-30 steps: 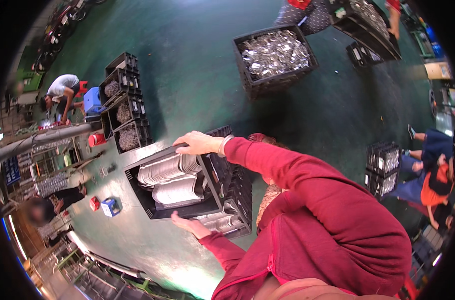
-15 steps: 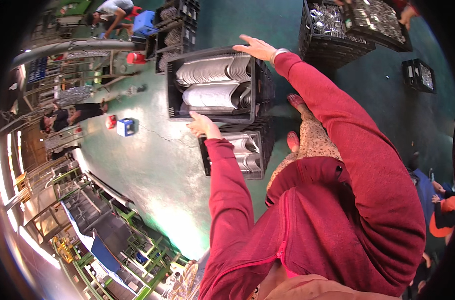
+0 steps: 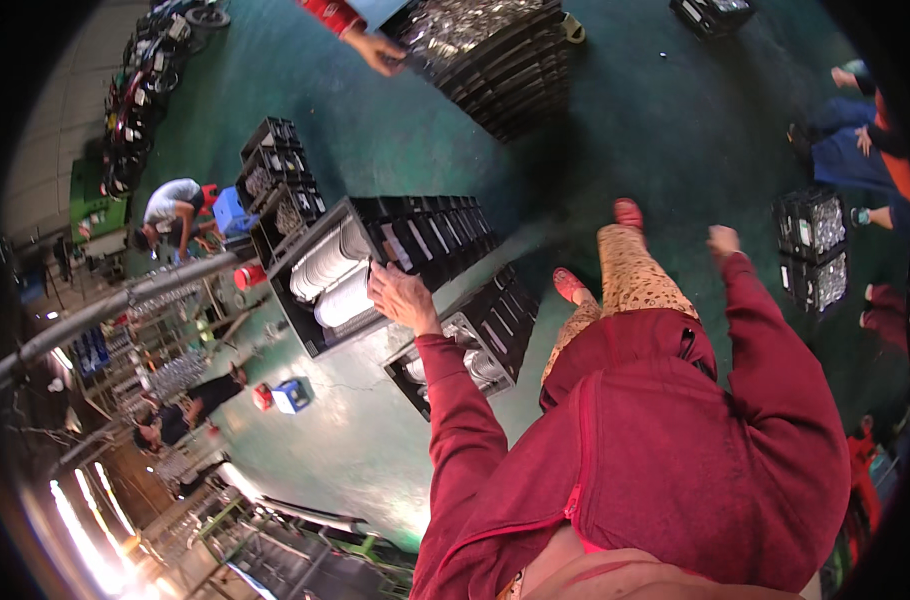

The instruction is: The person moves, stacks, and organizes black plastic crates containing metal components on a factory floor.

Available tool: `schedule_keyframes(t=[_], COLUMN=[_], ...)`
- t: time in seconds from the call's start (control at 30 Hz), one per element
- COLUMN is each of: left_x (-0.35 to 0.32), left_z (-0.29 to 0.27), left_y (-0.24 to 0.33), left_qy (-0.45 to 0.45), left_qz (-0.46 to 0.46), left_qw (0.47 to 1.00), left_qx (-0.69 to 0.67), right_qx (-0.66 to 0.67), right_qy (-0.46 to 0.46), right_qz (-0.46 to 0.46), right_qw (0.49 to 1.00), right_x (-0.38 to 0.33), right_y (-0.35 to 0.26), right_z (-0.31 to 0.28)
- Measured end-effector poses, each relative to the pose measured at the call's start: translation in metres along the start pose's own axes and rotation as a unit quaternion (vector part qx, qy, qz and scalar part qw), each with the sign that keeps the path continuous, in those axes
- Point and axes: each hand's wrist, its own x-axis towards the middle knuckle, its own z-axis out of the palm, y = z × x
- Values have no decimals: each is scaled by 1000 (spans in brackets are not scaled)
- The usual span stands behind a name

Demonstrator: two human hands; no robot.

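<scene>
A tall stack of black plastic crates point(image 3: 412, 228) stands ahead on the left. Its top crate holds curved silvery metal pieces point(image 3: 337, 262) packed in two rows. My left hand point(image 3: 403, 297) lies at the near rim of that crate, fingers spread and not gripping it. My right hand point(image 3: 723, 242) hangs out to the right, away from the crates, looking loosely curled with nothing visible in it. A second crate stack point(image 3: 490, 340), nearer to me, holds similar shiny pieces and is partly hidden behind my left forearm.
Another crate stack point(image 3: 505, 75) stands at the far side, with a co-worker's hand point(image 3: 377, 52) at its edge. Smaller crates of shiny parts point(image 3: 813, 225) sit at the right near other people. A blue-and-white stool point(image 3: 292, 396) and a red one point(image 3: 262, 397) stand left. A person point(image 3: 175, 210) bends over farther back.
My right hand has left the top crate's far rim and dropped to my right side. My left hand has shifted along the rim. The view has turned, and I stand farther right of the stack.
</scene>
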Motion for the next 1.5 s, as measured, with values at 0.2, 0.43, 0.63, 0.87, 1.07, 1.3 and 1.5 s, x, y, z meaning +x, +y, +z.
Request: schedule_keyframes(t=[0.2, 0.43, 0.63, 0.87, 1.07, 1.3, 1.5], left_x=[-2, -1, -4, 109, 144, 146, 153], left_z=[6, 16, 37, 110, 180, 190, 192], left_y=[10, 165, 492, 591, 587, 593, 623], left_qy=[3, 35, -85, -81, -30, -10, 4], left_qz=[37, -187, 286, 163, 165, 119, -23], left_qw=[997, 981, 950, 981, 983, 990, 995], left_qx=[63, 29, 87, 62, 80, 74, 94], right_qx=[559, 245, 548, 494, 338, 281, 281], right_qy=[176, -154, -300, -335, -199, -156, -249], right_qz=[416, 393, 241, 248, 215, 136, 164], right_qw=[695, 873, 743, 763, 895, 937, 912], right_x=[-37, 4, 46, 140, 264, 282, 317], right_y=[124, 260, 337, 227, 239, 249, 285], right_z=[15, -16, 44, -80, -97, -20, -58])
